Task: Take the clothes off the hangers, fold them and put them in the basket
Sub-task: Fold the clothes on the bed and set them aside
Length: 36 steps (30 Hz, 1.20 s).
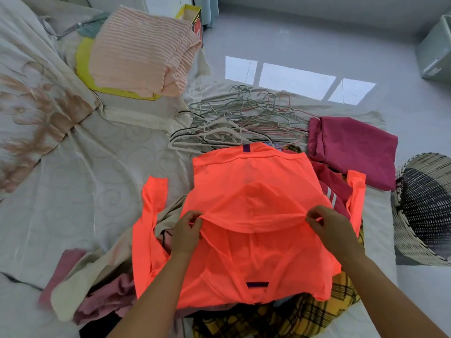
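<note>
— Neon-orange jacket [256,181]: spread over clothes pile [317,308] on bed [97,167], just short of loose hangers [234,123].
— Grip?
— Pinched at a folded edge by left hand [186,231] and right hand [329,228], fingers curled. Wicker basket [405,240] off right.

The top [253,181] lies on a pile of clothes [317,311] at the near end of the bed [97,154]. The left hand [186,230] holds it on the left and the right hand [329,225] on the right. Just behind the top lies a heap of hangers [234,120]. Right of the hangers sits a folded garment [353,147]. The basket [424,206] stands on the floor [317,40], right of the bed. Far left on the bed lies a folded blanket [141,54], with a box [192,18] behind it.
</note>
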Tool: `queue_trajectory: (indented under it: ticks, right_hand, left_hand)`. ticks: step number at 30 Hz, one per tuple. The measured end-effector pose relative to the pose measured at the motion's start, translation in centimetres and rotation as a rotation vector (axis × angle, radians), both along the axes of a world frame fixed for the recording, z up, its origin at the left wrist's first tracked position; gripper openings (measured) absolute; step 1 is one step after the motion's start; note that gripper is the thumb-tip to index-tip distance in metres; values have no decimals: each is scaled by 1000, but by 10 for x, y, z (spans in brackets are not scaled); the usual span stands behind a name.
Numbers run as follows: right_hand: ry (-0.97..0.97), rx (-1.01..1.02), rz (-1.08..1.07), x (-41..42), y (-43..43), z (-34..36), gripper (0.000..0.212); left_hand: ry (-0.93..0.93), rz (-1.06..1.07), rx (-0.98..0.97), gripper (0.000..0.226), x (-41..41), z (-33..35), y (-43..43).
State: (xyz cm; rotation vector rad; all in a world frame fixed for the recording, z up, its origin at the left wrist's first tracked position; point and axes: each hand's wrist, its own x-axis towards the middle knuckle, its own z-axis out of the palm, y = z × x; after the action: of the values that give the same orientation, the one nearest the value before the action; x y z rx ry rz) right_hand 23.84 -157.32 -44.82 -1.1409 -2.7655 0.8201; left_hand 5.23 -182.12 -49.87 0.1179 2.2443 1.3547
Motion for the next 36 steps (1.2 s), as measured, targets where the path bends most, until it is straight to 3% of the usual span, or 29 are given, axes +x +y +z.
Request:
queue_trajectory:
  ticks: [2,5,7,10,13,18,23,27,30,36]
  right_hand:
    - [69,-208,-168,-5,2,5,6]
    - [197,-569,-402,-11,6,13,15]
    - [179,-618,-380,-12,8,16,16]
    - [44,-540,-177,-12,9,20,9]
    - [-105,-345,-26,-11,8,17,24]
    - [-35,92,89,-8,2,12,15]
    - [105,120,34,-4,-1,11,19]
    - [194,-79,-61,-6,1,4,26]
    - [263,-199,-139,-9,2,7,16]
    - [294,109,-36,-1,4,7,8]
  left_hand:
    - [-32,58,11,27,-2,0,1]
    - [-54,88,17,27,-4,-3,2]
    - [-78,127,32,18,-4,-4,2]
    - [-99,185,51,9,-6,-6,3]
    - [-91,187,67,9,-7,-3,6]
    - [-69,176,92,19,-7,-1,4]
    - [6,175,71,23,2,0,-7]
    - [32,147,85,25,7,0,-10]
    - [28,150,80,24,6,-2,-12]
    - [-15,183,94,25,5,-6,-13]
